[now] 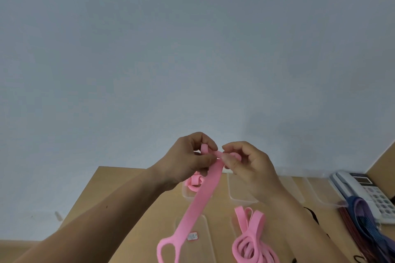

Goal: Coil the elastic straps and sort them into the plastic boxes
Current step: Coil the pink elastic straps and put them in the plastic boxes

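Note:
Both hands are raised above the wooden table [132, 209] and hold one pink elastic strap [198, 200]. My left hand [190, 160] pinches a small coil at the strap's upper end. My right hand [250, 166] pinches the strap just beside that coil. The rest of the strap hangs down to a loop near the bottom edge. A coiled pink strap [193, 183] lies in a clear plastic box [188, 195] behind my hands. A loose bundle of pink straps [250, 239] lies on the table at lower right.
More clear plastic boxes [241, 190] stand in a row along the table's back. Clear lids [192, 230] lie flat on the table. Blue and purple straps [363, 220] and dark red ones [350, 226] drape at the right beside a white desk telephone [367, 190]. A grey wall fills the upper view.

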Motion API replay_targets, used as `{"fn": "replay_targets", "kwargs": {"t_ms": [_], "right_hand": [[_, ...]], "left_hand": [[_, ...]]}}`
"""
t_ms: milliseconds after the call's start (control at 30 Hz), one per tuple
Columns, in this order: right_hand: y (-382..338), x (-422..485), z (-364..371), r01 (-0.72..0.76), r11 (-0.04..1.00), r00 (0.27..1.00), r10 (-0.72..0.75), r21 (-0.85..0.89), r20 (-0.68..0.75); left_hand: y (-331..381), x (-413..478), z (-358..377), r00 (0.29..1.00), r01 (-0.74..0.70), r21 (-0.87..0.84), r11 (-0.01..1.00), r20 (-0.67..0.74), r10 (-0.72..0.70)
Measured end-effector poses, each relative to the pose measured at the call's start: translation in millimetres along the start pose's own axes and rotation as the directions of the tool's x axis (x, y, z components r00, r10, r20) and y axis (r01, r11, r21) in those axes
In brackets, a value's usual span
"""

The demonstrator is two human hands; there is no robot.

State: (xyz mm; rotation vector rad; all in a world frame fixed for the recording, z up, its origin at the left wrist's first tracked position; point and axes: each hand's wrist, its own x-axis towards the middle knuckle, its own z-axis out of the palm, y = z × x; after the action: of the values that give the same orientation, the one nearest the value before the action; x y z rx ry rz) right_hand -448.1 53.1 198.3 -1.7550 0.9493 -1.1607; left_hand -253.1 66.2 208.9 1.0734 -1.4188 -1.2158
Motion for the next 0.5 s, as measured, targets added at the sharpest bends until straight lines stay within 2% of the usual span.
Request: {"fn": "replay_targets", "kwargs": {"t_ms": [100,267,367,500], "right_hand": [[-3.0,1.4,2.0,-0.058,0.996,0.998,0.057,0.066,0.024],[-3.3,-0.6,2.6,0.006,0.998,1.000,-0.008,-0.070,-0.021],[-3.6,-4.6,3.4,0.025,0.993,0.999,-0.029,-0.115,-0.036],[-4.7,-7.9,4.7,0.071,0.986,0.994,-0.083,-0.154,-0.070]], "left_hand": [[0.3,-1.1,-0.7,0.999,-0.029,0.060,0.998,-0.012,0.030],[-0.8,-5.0,-2.8,0.999,0.038,0.128,0.991,0.032,-0.042],[-0.5,-5.9,-3.3,0.986,0.090,0.124,0.988,0.127,-0.106],[2.0,-6.1,-1.6,0.982,0.114,0.051,0.992,0.144,-0.120]]}}
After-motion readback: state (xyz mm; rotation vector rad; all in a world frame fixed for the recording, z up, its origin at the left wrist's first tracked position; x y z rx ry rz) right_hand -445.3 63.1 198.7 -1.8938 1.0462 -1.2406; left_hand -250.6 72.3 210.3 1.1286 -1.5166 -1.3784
